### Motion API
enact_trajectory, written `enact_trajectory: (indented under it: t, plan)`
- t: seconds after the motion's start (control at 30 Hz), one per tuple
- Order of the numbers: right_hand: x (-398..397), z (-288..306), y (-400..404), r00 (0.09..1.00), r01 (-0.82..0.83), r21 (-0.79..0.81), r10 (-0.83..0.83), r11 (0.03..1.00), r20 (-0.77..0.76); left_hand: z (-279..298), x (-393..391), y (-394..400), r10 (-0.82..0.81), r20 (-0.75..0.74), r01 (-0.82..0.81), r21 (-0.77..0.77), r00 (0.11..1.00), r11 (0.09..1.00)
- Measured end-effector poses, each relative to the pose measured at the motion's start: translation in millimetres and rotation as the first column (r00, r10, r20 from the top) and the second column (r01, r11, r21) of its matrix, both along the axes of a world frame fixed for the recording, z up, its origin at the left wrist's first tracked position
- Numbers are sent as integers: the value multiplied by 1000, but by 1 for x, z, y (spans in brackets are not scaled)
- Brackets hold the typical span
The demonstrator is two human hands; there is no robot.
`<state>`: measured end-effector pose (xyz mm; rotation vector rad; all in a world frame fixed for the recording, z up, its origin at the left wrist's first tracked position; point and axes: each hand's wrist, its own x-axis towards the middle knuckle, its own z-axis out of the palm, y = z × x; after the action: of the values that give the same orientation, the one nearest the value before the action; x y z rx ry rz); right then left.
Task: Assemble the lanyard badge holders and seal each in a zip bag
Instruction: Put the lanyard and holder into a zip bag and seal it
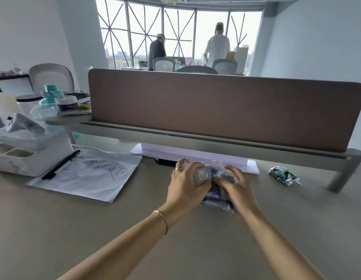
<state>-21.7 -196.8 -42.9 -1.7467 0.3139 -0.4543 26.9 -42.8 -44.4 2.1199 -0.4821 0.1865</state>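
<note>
Stuffed zip bag [211,174] between hands [213,182]

both hands on a crumpled clear plastic zip bag [211,174] with dark blue contents, on the grey-beige desk [135,229]: left hand [184,187] gripping its left side, right hand [237,188] pressing down on its right. black pen [61,165] lying on a handwritten white paper sheet [88,174] to the left.

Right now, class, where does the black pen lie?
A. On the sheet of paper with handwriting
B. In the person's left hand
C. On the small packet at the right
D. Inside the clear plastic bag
A: the black pen lies slanted across the left edge of the handwritten paper, away from both hands.
</note>
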Motion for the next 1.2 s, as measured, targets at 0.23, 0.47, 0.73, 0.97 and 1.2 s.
enact_trajectory:
  t: [0.23,0.47,0.73,0.97,1.2]
  plan:
    - [47,24,87,987,-122,60,114,991,113,34,20,92,138,147,-139,0,979,990]
    - [113,33,201,960,-273,128,262,953,94,52,61,206,271,171,-290,103,947,951]
    - [166,12,280,948,-319,-12,318,948,-14,24,105,283,365,70,-372,184,928,910]
    - [198,-7,299,937,-346,-245,319,906,-143,1,129,308,400,-15,-386,234,916,892]
    - [197,-17,303,953,-299,-507,226,808,-201,7,130,306,436,-22,-379,454,900,806]
